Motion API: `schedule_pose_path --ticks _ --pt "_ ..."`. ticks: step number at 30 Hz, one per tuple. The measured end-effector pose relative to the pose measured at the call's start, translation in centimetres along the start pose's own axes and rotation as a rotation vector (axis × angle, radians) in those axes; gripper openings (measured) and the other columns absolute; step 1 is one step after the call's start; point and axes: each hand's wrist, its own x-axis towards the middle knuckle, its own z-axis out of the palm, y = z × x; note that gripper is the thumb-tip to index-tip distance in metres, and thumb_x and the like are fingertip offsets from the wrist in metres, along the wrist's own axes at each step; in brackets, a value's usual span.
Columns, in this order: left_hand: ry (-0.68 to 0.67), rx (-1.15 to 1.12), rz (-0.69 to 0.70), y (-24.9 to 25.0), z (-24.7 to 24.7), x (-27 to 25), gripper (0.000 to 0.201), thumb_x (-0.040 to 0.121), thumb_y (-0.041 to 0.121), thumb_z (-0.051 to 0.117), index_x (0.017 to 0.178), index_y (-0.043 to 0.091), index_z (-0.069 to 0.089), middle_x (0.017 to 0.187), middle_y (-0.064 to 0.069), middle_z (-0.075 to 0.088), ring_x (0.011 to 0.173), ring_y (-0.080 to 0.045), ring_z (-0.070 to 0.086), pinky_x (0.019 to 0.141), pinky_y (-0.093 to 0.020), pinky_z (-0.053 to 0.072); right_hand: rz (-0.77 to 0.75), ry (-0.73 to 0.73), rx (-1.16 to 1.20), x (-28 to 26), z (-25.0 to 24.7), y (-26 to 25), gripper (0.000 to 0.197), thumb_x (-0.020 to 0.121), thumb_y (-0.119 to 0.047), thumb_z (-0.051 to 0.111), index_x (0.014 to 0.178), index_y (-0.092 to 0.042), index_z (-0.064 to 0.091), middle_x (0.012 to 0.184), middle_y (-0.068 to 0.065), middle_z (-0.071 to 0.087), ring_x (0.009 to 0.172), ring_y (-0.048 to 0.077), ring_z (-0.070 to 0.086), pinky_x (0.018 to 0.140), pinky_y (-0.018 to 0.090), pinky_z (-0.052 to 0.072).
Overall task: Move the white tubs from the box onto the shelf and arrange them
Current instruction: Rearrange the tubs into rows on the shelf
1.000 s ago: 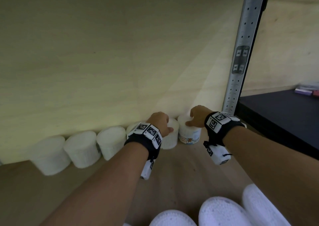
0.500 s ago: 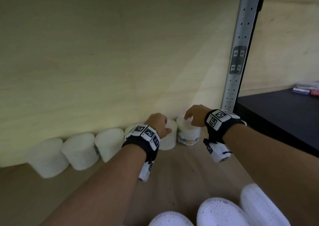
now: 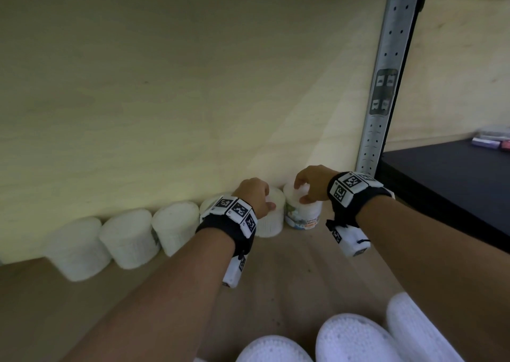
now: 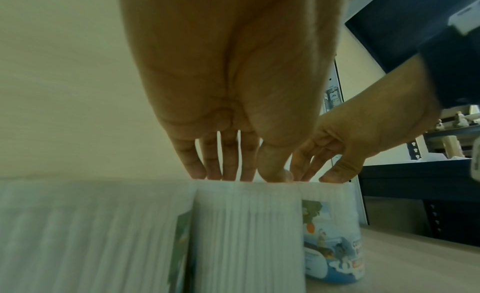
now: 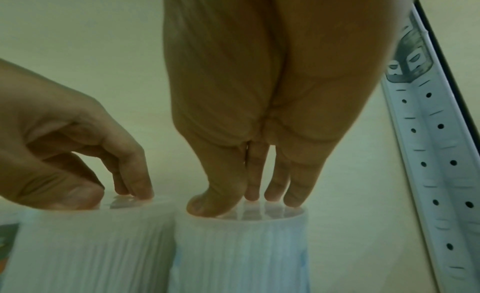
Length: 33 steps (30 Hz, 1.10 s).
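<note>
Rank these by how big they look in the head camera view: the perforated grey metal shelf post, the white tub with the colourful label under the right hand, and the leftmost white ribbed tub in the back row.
1. Perforated grey metal shelf post, largest.
2. Leftmost white ribbed tub.
3. Labelled white tub under the right hand, smallest, though partly covered and farther away, so the two tubs may really match.

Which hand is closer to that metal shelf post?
Right. The right hand sits on the end tub beside the post; the left hand is one tub farther away.
</note>
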Motion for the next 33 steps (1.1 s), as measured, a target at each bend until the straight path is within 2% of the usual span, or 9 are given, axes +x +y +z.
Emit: schedule_pose_path --ticks 7,13,16,18,20,23,28,31,33 --pt "-0.128 -0.009 0.009 -0.2 -0.9 -0.3 0.041 0.093 0.012 0.059 0.134 0.012 0.053 0.143 -0.011 0.047 0.129 -0.028 0.048 0.104 -0.035 0.041 0.002 -0.002 0.005 0.0 -0.1 0.0 0.059 0.086 -0.031 0.069 0.138 -0.014 0.050 0.141 0.006 0.050 0.128 0.025 0.050 0.105 0.033 0.041" --pt "-0.199 0.054 0.111 0.3 -1.6 -0.6 0.058 0.087 -0.015 0.044 0.134 0.018 0.049 0.147 -0.012 0.040 0.130 -0.032 0.044 0.100 -0.038 0.043 0.018 0.002 0.028 0.3 0.1 0.1 0.057 0.085 -0.028 0.070 0.137 -0.012 0.053 0.140 0.007 0.052 0.128 0.025 0.051 0.105 0.033 0.042" --pt "-0.069 0.009 0.089 0.2 -0.7 -0.2 0.051 0.088 -0.004 0.049 0.133 0.019 0.044 0.140 -0.008 0.040 0.127 -0.030 0.044 0.102 -0.044 0.042 0.019 0.009 0.033 0.3 0.2 -0.1 0.056 0.085 -0.027 0.071 0.136 -0.011 0.053 0.141 0.007 0.050 0.128 0.026 0.051 0.106 0.035 0.043" --pt "0.035 0.017 0.002 0.3 -0.2 0.1 0.038 0.093 0.021 0.054 0.130 0.014 0.045 0.135 -0.009 0.040 0.125 -0.030 0.043 0.101 -0.047 0.042 0.017 0.017 0.032 0.4 0.2 0.0 0.056 0.084 -0.027 0.071 0.135 -0.011 0.054 0.140 0.007 0.051 0.127 0.026 0.051 0.106 0.035 0.043" --pt "0.019 0.085 -0.066 0.2 0.2 0.4 0.045 0.092 0.042 0.053 0.124 0.011 0.049 0.132 -0.012 0.042 0.123 -0.032 0.043 0.101 -0.047 0.041 0.015 0.019 0.034 0.5 0.2 0.2 0.056 0.084 -0.028 0.072 0.135 -0.012 0.054 0.140 0.007 0.052 0.127 0.026 0.051 0.105 0.035 0.044" --pt "-0.016 0.137 -0.069 -0.1 0.6 0.7 0.049 0.090 0.047 0.055 0.122 0.010 0.052 0.130 -0.013 0.045 0.122 -0.032 0.043 0.101 -0.047 0.041 0.013 0.015 0.045 0.7 0.3 0.4 0.057 0.083 -0.027 0.073 0.134 -0.012 0.055 0.139 0.007 0.052 0.126 0.026 0.052 0.105 0.036 0.044" --pt "-0.093 0.090 0.005 0.2 -0.2 0.8 0.038 0.093 0.025 0.058 0.127 0.012 0.052 0.136 -0.012 0.046 0.123 -0.031 0.047 0.102 -0.042 0.042 0.009 0.024 0.050 0.8 0.4 0.4 0.056 0.083 -0.026 0.073 0.133 -0.010 0.055 0.140 0.008 0.051 0.126 0.027 0.052 0.105 0.036 0.044" --pt "-0.184 0.060 0.040 0.6 -1.0 0.6 0.045 0.093 -0.002 0.048 0.133 0.017 0.050 0.144 -0.011 0.043 0.123 -0.032 0.050 0.088 -0.033 0.045 0.009 0.027 0.051 0.8 0.5 0.4 0.055 0.084 -0.026 0.072 0.134 -0.010 0.055 0.140 0.008 0.051 0.126 0.027 0.052 0.105 0.036 0.044" --pt "-0.216 0.056 0.055 1.0 -1.3 0.3 0.054 0.091 -0.009 0.044 0.135 0.020 0.049 0.144 -0.013 0.043 0.118 -0.033 0.053 0.078 -0.031 0.042 0.012 0.025 0.049 0.9 0.5 0.4 0.054 0.084 -0.026 0.072 0.133 -0.010 0.056 0.140 0.008 0.051 0.126 0.027 0.052 0.105 0.037 0.045"
